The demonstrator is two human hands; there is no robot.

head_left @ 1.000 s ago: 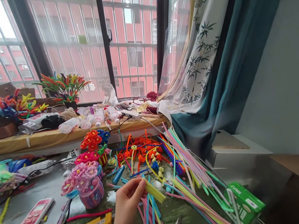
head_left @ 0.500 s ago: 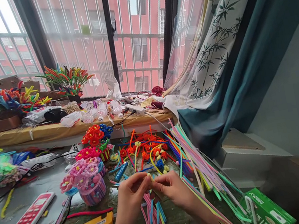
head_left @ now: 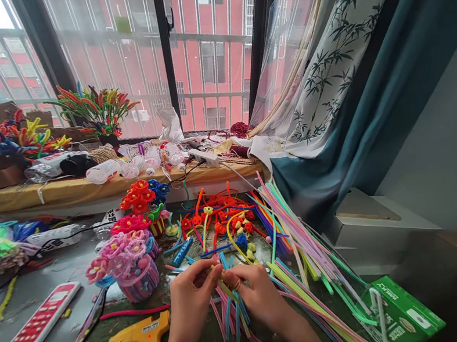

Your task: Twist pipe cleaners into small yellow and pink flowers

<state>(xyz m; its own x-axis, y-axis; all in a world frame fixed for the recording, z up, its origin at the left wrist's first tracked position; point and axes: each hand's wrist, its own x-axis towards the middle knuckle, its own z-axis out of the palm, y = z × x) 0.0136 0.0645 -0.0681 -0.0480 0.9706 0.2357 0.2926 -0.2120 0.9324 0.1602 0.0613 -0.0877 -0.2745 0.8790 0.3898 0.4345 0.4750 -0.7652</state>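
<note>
Behind the desk, a dark-framed barred window (head_left: 167,58) looks out on a red brick building (head_left: 226,35), and a grey metal desk (head_left: 60,283) carries many craft things. Near its front edge, a short yellow chenille stem (head_left: 223,285) sits between the two hands, just above a loose bundle of pink and blue chenille stems (head_left: 236,317). Its long axis tilts, and its lower end seems to point down and right, toward the right hand. The left hand (head_left: 192,302) has its grip pressed together, pinching the upper end; the right hand (head_left: 257,297) is closed too, pinching near the lower end, though its fingers partly hide the stem. For such small work, it is better to keep both pinches close and firm, so the fuzzy stem does not slip.
</note>
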